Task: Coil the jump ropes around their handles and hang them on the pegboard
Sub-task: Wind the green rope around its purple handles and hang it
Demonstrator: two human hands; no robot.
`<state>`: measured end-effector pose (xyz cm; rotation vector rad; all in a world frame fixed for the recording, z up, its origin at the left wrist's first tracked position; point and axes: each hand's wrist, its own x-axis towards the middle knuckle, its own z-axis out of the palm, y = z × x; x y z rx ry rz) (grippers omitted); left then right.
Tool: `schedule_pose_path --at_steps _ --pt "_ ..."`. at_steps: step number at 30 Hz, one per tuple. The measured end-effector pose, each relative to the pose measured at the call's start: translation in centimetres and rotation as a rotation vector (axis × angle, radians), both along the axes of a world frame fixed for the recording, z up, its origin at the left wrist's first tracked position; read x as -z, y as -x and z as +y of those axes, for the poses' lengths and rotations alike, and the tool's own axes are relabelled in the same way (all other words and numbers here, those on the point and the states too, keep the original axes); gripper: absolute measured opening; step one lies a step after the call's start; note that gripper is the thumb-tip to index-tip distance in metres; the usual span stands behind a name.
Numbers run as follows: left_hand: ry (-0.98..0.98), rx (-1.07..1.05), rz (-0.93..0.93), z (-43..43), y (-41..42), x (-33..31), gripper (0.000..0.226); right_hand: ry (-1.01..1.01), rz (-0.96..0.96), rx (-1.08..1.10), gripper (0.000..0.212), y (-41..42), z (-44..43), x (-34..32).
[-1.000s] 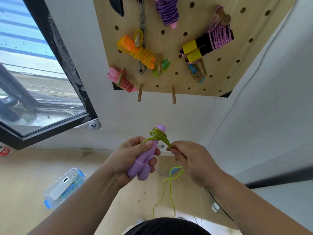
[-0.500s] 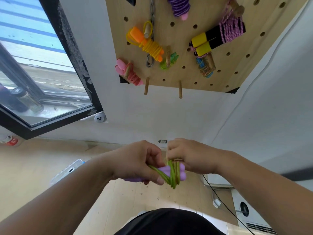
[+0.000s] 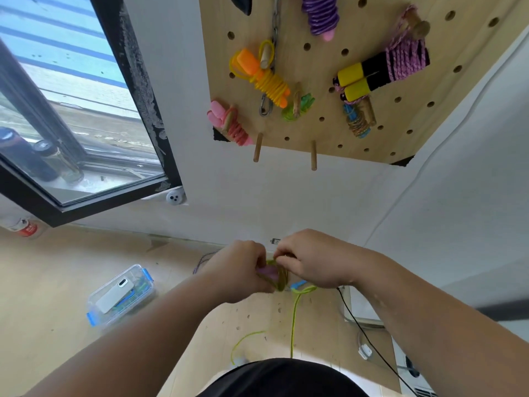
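Note:
Low in the middle of the view, my left hand (image 3: 240, 270) grips the lilac handles (image 3: 269, 273) of a jump rope, mostly hidden by my fingers. My right hand (image 3: 312, 262) pinches the lime-green rope (image 3: 294, 310) right at the coils around the handles. The loose end of that rope hangs down toward the floor. High on the wall, the wooden pegboard (image 3: 323, 90) carries several coiled ropes: pink, orange-yellow, purple, green, blue and yellow-black. Two bare wooden pegs (image 3: 257, 147) stick out at its lower edge.
A clear plastic box with blue clips (image 3: 121, 293) lies on the wooden floor at the left. A dark-framed window (image 3: 86, 138) fills the upper left. A black cable (image 3: 372, 348) and white equipment sit on the floor at the right.
The handles went from upright to lying sideways, lower and closer to me. Both hands have closed in around the coils, and a free length of green rope hangs below my right hand.

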<state>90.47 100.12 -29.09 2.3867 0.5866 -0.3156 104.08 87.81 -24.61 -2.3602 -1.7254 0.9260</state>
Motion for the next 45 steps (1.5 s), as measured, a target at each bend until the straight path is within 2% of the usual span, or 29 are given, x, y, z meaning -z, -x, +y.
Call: schedule_pose_path --at_steps 4,8,13,17,21,26,31,34,37,39,42,44,45 --pt "0.199 -0.323 -0.105 0.6 -0.2 0.3 0.041 -0.183 -0.096 0.144 0.018 0.9 -1.3 0.8" --pt "0.528 -0.548 -0.204 0.7 -0.3 -0.1 0.045 -0.400 0.040 0.293 0.017 1.8 -3.3 1.5" --pt "0.852 -0.579 -0.256 -0.3 -0.8 -0.9 0.035 -0.576 0.175 0.500 0.008 1.5 -4.6 1.1" --pt "1.133 -0.506 -0.194 -0.5 -0.1 -2.4 0.041 -0.629 0.267 0.516 0.011 1.1 -5.2 -0.9" --pt "1.181 -0.447 -0.197 -0.9 0.0 -3.1 0.038 -0.708 0.301 0.530 0.015 1.3 -5.4 -1.9" --pt "1.116 -0.582 -0.240 -1.1 -1.4 -3.8 0.029 -0.737 0.325 0.546 0.006 1.5 -5.3 -1.5" --pt "1.322 -0.695 -0.358 -0.6 -1.2 -4.2 0.041 -0.689 0.354 0.565 0.014 0.7 -6.4 -1.3" --pt "1.433 -0.644 -0.389 -0.6 -1.0 -4.5 0.034 -0.631 0.469 0.545 0.015 0.5 -7.2 -0.3" --pt "1.562 -0.545 -0.385 -1.6 -1.3 -4.3 0.025 -0.660 0.552 0.557 0.022 0.5 -7.2 0.5" --pt "1.643 -0.417 -0.375 -2.0 -1.2 -4.1 0.041 -0.672 0.598 0.560 0.026 -0.1 -7.0 0.6" --pt "1.624 -0.210 -0.350 -1.3 -0.9 -3.9 0.067 -0.642 0.634 0.467 0.022 -1.3 -7.0 0.3" --pt "1.577 -0.103 -0.306 -0.7 -0.7 -3.9 0.067 -0.562 0.639 0.366 0.018 -1.9 -7.0 -0.2" --pt "1.537 -0.045 -0.260 -0.5 -0.6 -4.2 0.061 -0.497 0.643 0.308 0.016 -2.2 -6.9 -0.4"
